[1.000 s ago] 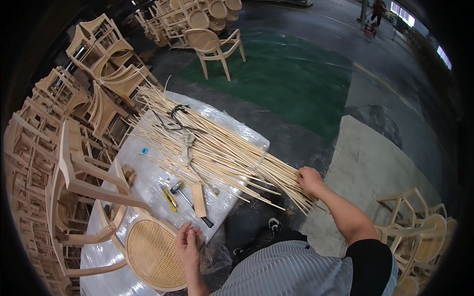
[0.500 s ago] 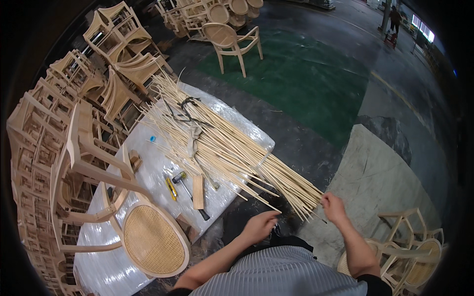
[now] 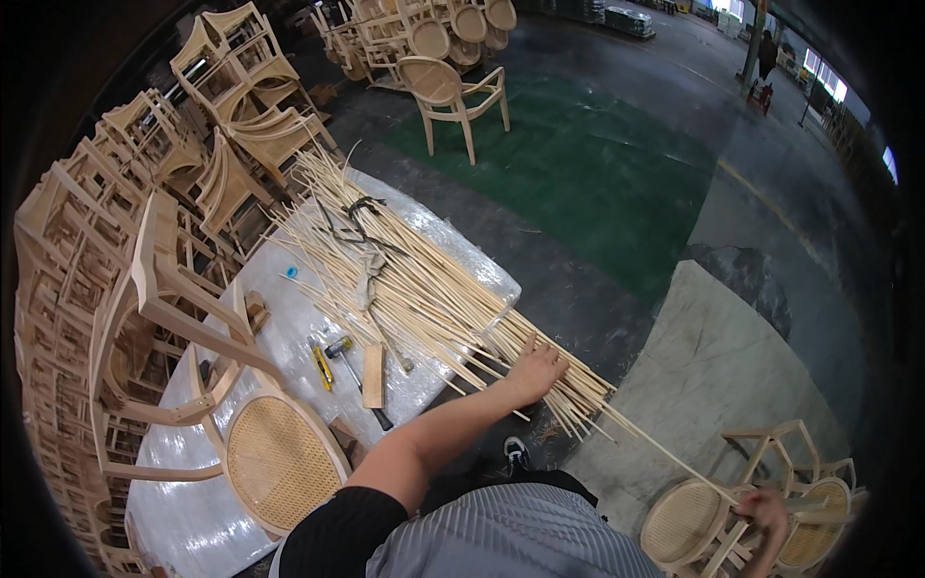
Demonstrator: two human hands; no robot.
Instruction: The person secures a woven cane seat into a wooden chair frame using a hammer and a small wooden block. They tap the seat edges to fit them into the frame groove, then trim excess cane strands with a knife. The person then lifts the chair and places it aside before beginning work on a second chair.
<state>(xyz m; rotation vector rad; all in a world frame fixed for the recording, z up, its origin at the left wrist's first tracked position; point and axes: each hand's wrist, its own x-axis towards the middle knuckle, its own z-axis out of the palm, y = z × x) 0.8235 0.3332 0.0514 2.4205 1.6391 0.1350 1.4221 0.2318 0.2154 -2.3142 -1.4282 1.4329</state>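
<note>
A long bundle of pale rattan canes [image 3: 424, 260] lies slantwise across the plastic-wrapped table [image 3: 183, 491], its near right end sticking out past the edge. My left hand [image 3: 538, 373] rests on top of that end, palm down with the fingers apart. At the lower right, my right hand [image 3: 764, 509] is closed on the end of a single cane [image 3: 665, 450], slightly blurred. This cane stretches from the bundle's end out to my right hand. A dark strap [image 3: 364, 205] and a grey cloth strip [image 3: 368, 279] lie around the bundle.
On the table are a hammer [image 3: 339, 349], a yellow utility knife [image 3: 322, 368], a wood block [image 3: 373, 378] and a chair frame with a woven cane seat [image 3: 279, 462]. Stacked chair frames [image 3: 72, 318] fill the left. More chairs [image 3: 684, 520] stand at lower right; one chair [image 3: 453, 96] stands on green floor.
My left hand has moved forward onto the bundle. My right hand has gone far to the right and down, drawing one cane partly out of the bundle's end.
</note>
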